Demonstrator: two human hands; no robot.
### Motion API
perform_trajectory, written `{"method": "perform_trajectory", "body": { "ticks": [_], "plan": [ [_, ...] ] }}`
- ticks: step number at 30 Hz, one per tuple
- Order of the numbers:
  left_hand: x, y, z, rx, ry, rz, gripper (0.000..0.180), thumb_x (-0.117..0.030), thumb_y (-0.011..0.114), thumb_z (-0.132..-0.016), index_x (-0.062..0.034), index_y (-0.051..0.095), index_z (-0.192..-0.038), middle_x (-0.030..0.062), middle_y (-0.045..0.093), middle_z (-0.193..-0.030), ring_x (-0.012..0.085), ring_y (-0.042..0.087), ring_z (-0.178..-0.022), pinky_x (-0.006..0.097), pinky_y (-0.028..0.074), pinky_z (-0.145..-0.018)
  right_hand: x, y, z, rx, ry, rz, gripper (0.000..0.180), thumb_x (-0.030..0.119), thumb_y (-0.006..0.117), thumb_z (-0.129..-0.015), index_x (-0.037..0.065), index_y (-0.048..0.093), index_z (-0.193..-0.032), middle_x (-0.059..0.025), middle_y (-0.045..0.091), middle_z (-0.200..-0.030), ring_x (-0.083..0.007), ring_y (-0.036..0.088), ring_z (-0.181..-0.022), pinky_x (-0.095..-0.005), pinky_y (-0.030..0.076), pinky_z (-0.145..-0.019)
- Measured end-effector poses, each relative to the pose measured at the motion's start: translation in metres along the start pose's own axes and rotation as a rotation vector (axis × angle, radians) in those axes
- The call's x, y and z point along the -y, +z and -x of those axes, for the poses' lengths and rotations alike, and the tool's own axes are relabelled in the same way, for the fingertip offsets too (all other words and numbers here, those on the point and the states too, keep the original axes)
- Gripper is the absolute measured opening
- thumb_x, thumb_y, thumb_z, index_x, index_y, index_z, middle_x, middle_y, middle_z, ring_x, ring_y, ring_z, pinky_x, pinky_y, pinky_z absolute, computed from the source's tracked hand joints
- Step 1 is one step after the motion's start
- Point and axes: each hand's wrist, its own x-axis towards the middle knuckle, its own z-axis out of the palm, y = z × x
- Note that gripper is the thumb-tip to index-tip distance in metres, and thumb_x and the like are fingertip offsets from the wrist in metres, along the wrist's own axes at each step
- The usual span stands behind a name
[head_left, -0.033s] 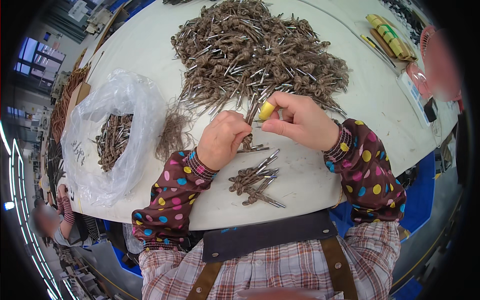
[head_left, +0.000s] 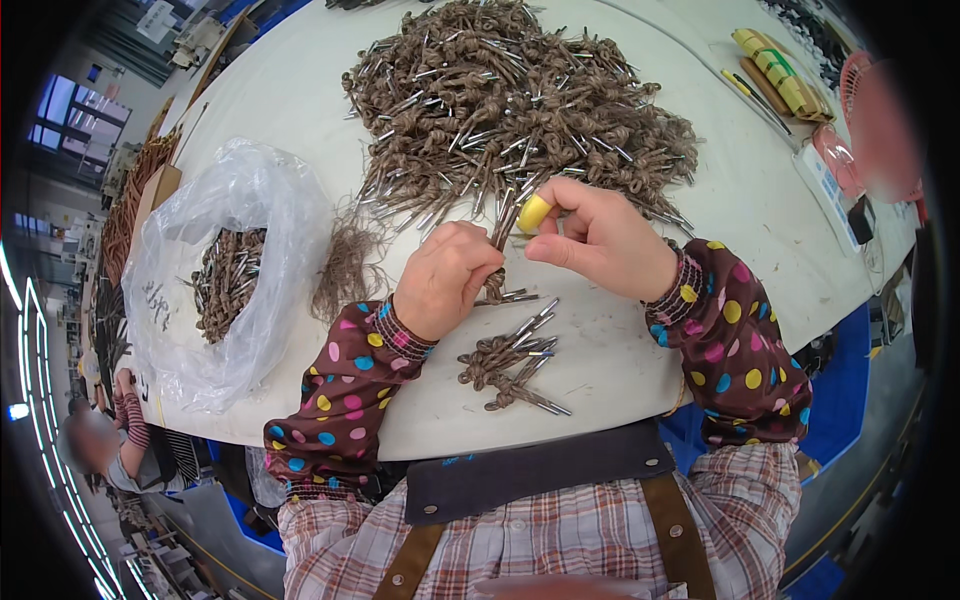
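Observation:
My left hand (head_left: pixel 445 275) is closed around a knotted brown cord (head_left: pixel 494 285) with metal tips. The cord's ends stand up from my fingers toward the big pile. Just right of it is my right hand (head_left: pixel 605 240), thumb and forefinger apart and the other fingers curled. A yellow finger cover (head_left: pixel 533 213) sits on its forefinger, close to the upright cord ends. Nothing shows between that thumb and forefinger; the palm is hidden. Below both hands, a small group of knotted cords (head_left: pixel 490 362) lies on the white table (head_left: pixel 620 375), their metal tips pointing right.
Beyond my hands rises a large pile of knotted cords (head_left: pixel 520 110). To the left, a clear plastic bag (head_left: pixel 280 195) holds more cords, beside loose brown threads (head_left: pixel 345 270). A yellow wrapped bundle (head_left: pixel 785 75) lies far right. Another person (head_left: pixel 105 440) is at the far left.
My right thumb and forefinger have shifted slightly away from the cord. A thin dark sliver seen earlier by the thumb tip no longer shows. My left hand stays in place.

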Motion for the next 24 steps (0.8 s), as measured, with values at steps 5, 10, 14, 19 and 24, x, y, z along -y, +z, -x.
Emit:
{"method": "perform_trajectory", "body": {
  "ticks": [5, 10, 14, 19, 24],
  "plan": [
    [0.001, 0.000, 0.001, 0.078, 0.068, -0.004, 0.022, 0.003, 0.064, -0.073, -0.0060, 0.055, -0.091, 0.0085, 0.056, -0.082, 0.0301, 0.057, -0.081, 0.037, 0.048, -0.069, -0.011, 0.018, -0.007, -0.152, -0.134, -0.266, 0.024, 0.019, 0.071, -0.078, 0.005, 0.060, -0.094, 0.0040, 0.054, -0.071, -0.0015, 0.039, -0.055, -0.0195, 0.034, -0.048],
    [0.012, -0.012, 0.000, 0.016, 0.033, -0.037, 0.021, 0.002, 0.064, -0.074, -0.0061, 0.055, -0.091, 0.0075, 0.058, -0.081, 0.0304, 0.057, -0.083, 0.038, 0.048, -0.073, 0.000, 0.014, -0.004, -0.279, -0.161, -0.093, 0.020, 0.015, 0.069, -0.078, 0.003, 0.060, -0.090, 0.0014, 0.056, -0.069, -0.0024, 0.036, -0.054, -0.0199, 0.033, -0.048],
    [0.028, -0.050, 0.013, 0.049, -0.321, -0.615, 0.019, -0.004, 0.063, -0.077, -0.0073, 0.055, -0.095, 0.0070, 0.059, -0.093, 0.0291, 0.055, -0.093, 0.038, 0.044, -0.081, -0.001, 0.008, 0.000, -0.290, -0.110, -0.084, 0.019, 0.015, 0.069, -0.077, 0.002, 0.060, -0.088, 0.0001, 0.057, -0.068, -0.0041, 0.037, -0.053, -0.0211, 0.034, -0.048],
    [0.011, -0.067, 0.015, 0.109, -0.398, -0.888, 0.022, -0.008, 0.060, -0.082, -0.0049, 0.056, -0.103, 0.0105, 0.059, -0.103, 0.0294, 0.053, -0.099, 0.037, 0.040, -0.085, 0.005, 0.013, -0.001, -0.263, -0.102, -0.026, 0.015, 0.007, 0.069, -0.078, 0.003, 0.059, -0.089, 0.0066, 0.048, -0.068, -0.0004, 0.031, -0.055, -0.0171, 0.027, -0.049],
    [0.011, -0.039, -0.010, 0.216, -0.388, -0.442, 0.021, -0.016, 0.066, -0.079, -0.0076, 0.060, -0.096, 0.0085, 0.056, -0.089, 0.0281, 0.054, -0.087, 0.038, 0.044, -0.075, -0.023, 0.033, -0.007, -0.056, 0.003, -0.206, 0.017, 0.009, 0.067, -0.079, 0.004, 0.057, -0.091, 0.0025, 0.056, -0.079, -0.0018, 0.043, -0.064, -0.0174, 0.036, -0.057]
  ]
}}
